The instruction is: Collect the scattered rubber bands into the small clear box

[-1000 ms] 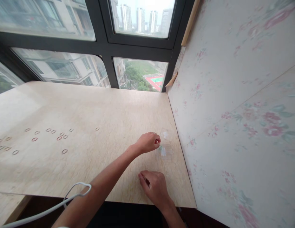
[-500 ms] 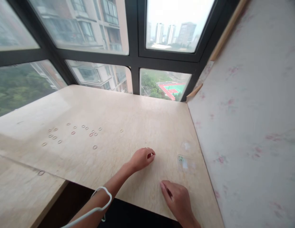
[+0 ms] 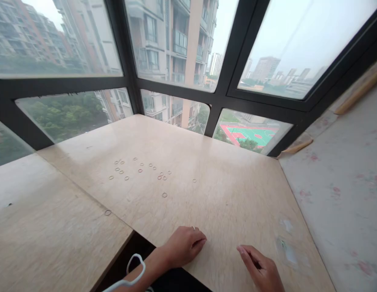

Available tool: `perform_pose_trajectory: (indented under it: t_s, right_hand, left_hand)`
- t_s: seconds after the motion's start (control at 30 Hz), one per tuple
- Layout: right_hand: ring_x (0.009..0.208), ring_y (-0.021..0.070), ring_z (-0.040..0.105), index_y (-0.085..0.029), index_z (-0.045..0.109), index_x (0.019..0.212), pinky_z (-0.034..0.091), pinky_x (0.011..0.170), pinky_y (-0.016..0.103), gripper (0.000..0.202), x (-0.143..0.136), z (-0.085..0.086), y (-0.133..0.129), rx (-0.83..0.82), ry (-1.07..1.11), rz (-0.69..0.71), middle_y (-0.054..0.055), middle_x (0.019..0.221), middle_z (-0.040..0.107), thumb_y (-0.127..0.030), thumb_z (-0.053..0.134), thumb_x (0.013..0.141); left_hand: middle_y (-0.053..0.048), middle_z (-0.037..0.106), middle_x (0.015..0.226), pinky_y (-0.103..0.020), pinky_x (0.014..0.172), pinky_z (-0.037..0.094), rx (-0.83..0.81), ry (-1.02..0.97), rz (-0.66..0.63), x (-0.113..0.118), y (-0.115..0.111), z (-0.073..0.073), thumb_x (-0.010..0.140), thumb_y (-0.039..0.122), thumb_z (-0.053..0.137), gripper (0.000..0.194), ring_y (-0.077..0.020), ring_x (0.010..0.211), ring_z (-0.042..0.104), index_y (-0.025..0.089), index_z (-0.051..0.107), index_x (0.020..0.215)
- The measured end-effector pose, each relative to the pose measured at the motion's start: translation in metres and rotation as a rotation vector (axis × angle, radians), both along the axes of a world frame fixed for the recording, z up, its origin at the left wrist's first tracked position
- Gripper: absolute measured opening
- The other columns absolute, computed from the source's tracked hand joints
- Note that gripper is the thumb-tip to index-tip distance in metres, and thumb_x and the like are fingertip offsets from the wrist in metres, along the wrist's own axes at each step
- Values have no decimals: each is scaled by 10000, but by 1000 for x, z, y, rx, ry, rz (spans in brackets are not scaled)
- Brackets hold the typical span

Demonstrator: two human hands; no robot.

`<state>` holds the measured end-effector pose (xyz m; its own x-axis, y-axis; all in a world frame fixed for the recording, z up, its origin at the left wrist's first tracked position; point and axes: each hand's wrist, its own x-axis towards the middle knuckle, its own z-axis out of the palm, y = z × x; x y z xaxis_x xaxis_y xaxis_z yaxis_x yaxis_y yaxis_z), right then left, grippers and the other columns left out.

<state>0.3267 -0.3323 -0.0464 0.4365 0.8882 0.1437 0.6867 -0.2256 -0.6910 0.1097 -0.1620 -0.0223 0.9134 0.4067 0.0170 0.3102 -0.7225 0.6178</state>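
Note:
My left hand [image 3: 183,246] rests on the wooden tabletop [image 3: 231,180] near its front edge, fingers curled in and thumb against them. A ring shows on one finger, and a white cord loops about the forearm. My right hand [image 3: 263,268] lies to the right with thumb and forefinger pinched together. Anything inside either hand is hidden. Several thin small bands lie scattered beyond the left hand, among them a dark band [image 3: 164,195], a red band [image 3: 159,177] and a lone pale band [image 3: 194,181]. Another dark band [image 3: 108,212] sits by the seam at left.
Right of my right hand lies a clear plastic case [image 3: 289,252] with something green in it, and a clear piece [image 3: 286,225] beyond. Flowered wallpaper [image 3: 336,194] borders the right side. Dark window frames [image 3: 176,90] stand behind. An open gap [image 3: 140,247] cuts the front edge.
The view has turned left, so the bands and case appear farther right. My left hand has drawn back toward the front edge. Both hands stay curled.

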Motion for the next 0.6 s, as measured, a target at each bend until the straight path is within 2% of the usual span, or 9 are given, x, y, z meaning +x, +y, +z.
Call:
perform_pose_trajectory:
  t_s: [0.13, 0.3, 0.4, 0.47, 0.53, 0.6]
  right_hand:
    - [456, 99, 457, -180, 680, 774, 372, 447, 177, 385, -32, 18, 66, 33, -22, 166, -27, 513, 494, -464, 446, 888]
    - [435, 83, 376, -167, 661, 964, 292, 471, 193, 328, -70, 33, 174, 45, -135, 360, -79, 463, 369, -399, 437, 905]
    - [486, 96, 460, -185, 622, 1073, 315, 522, 204, 279, -91, 40, 238, 10, -316, 410, -63, 515, 481, -328, 461, 895]
    - [574, 124, 546, -203, 573, 1173, 338, 556, 219, 315, -103, 44, 274, -88, -500, 429, -29, 604, 585, -302, 463, 896]
    - [695, 165, 607, -211, 518, 1253, 364, 594, 240, 371, -114, 46, 303, -194, -701, 456, 26, 742, 662, -310, 453, 901]
    - [768, 198, 628, -219, 534, 1240, 381, 618, 261, 368, -121, 45, 324, -248, -790, 489, 71, 854, 686, -312, 469, 890]
  left_hand:
    - [-35, 641, 771, -242, 620, 370, 34, -41, -13, -26, 7, -5, 911, 244, 407, 232, -149, 697, 579, 193, 622, 837]
    - [-38, 606, 761, -263, 616, 361, 115, -121, -26, -44, 9, -18, 883, 212, 435, 169, -150, 687, 553, 190, 602, 867]
    - [-40, 583, 751, -283, 606, 358, 202, -139, -14, -45, 6, -27, 850, 210, 469, 119, -157, 687, 537, 187, 562, 779]
    - [-42, 575, 755, -296, 600, 354, 261, -142, -9, -44, 3, -32, 824, 213, 496, 100, -162, 692, 529, 185, 529, 735]
    - [-40, 569, 762, -305, 594, 350, 296, -146, -11, -43, 2, -36, 803, 216, 517, 92, -163, 693, 521, 184, 507, 718]
    - [-35, 564, 766, -307, 592, 346, 307, -153, -14, -42, 1, -39, 793, 217, 530, 93, -159, 692, 516, 184, 493, 715]
